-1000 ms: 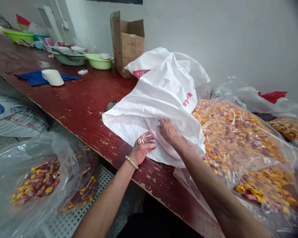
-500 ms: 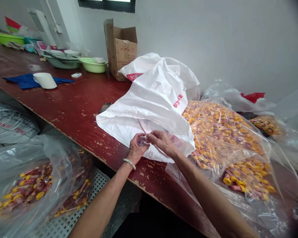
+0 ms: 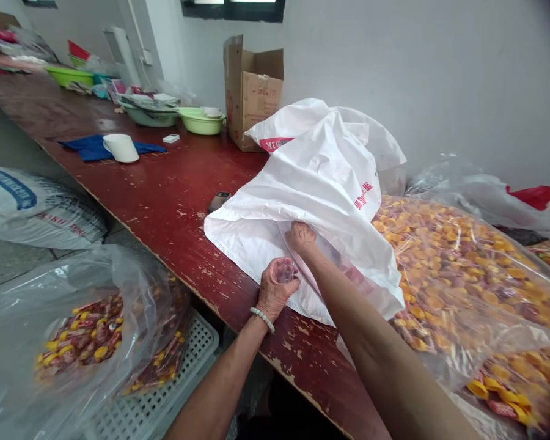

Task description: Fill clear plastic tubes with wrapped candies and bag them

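Note:
My left hand (image 3: 275,287), with a beaded bracelet at the wrist, is curled around a small clear plastic piece (image 3: 285,271), perhaps a little cup or several together. It is just in front of the mouth of a white woven sack (image 3: 321,171) lying on the table. My right hand (image 3: 301,237) reaches into the sack's opening, over a pale inner fold. Its fingertips are hidden there, so whether it holds anything does not show.
To the right lies a big clear bag (image 3: 440,256) of yellow-capped pieces. A similar bag (image 3: 82,336) sits in a grey plastic crate (image 3: 197,342) below the table's left edge. A cardboard box (image 3: 254,91), a green basin (image 3: 201,122) and a white mug (image 3: 120,148) stand farther back on the red table (image 3: 174,208).
My right hand has left the clear plastic in my left hand and moved forward into the sack's mouth. My left hand keeps its hold. The view has swung left.

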The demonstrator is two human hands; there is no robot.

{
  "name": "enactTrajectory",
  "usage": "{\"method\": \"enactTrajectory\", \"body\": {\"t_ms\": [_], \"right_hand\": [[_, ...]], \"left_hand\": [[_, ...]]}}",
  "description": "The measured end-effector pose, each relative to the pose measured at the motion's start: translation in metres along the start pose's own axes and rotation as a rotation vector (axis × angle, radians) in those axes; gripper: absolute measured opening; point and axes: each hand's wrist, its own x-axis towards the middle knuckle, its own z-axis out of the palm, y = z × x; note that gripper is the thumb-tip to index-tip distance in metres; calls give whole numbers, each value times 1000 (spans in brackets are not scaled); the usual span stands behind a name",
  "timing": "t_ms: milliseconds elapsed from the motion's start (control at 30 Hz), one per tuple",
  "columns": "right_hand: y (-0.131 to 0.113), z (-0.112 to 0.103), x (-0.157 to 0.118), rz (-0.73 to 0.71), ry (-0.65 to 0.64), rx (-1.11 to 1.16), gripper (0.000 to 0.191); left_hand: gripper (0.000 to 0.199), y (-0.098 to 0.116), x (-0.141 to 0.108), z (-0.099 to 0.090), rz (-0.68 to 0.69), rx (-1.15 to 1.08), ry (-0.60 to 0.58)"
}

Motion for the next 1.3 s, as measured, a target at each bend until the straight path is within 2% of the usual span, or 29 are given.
{"method": "enactTrajectory", "body": {"t_ms": [100, 200, 367, 467, 533, 600, 800, 933, 1033, 1133, 1200, 1300], "right_hand": [[1, -5, -2, 9, -34, -2, 29], [10, -23, -21, -36, -59, 54, 36], [35, -65, -90, -138, -75, 203, 34], [48, -79, -134, -208, -46, 323, 29], [54, -81, -158, -250, -49, 416, 27], [60, -80, -175, -261, -52, 512, 27], [77, -71, -213, -220, 6, 766, 31], [94, -80, -255, -161, 97, 826, 35], [127, -94, -288, -150, 244, 787, 24], [189, -103, -309, 14, 384, 589, 19], [234, -104, -315, 188, 413, 284, 23], [282, -101, -316, 245, 392, 134, 18]], "left_hand": [[44, 2, -1, 1, -9, -32, 18], [42, 2, 0, 0, -3, 4, 38], [40, -2, 2, -5, 120, 207, 11], [40, 0, -4, -4, 244, 282, -85], [40, 3, -12, 0, 272, 306, -195], [40, 6, -23, 7, 252, 319, -257], [40, 8, -58, 27, 213, 221, -243], [43, 8, -82, 30, 131, 230, -252], [43, 7, -96, 25, 61, 178, -240], [43, 5, -106, 21, 39, 97, -235], [44, 5, -113, 22, 18, 51, -225], [46, 5, -123, 30, -33, 60, -232]]}}
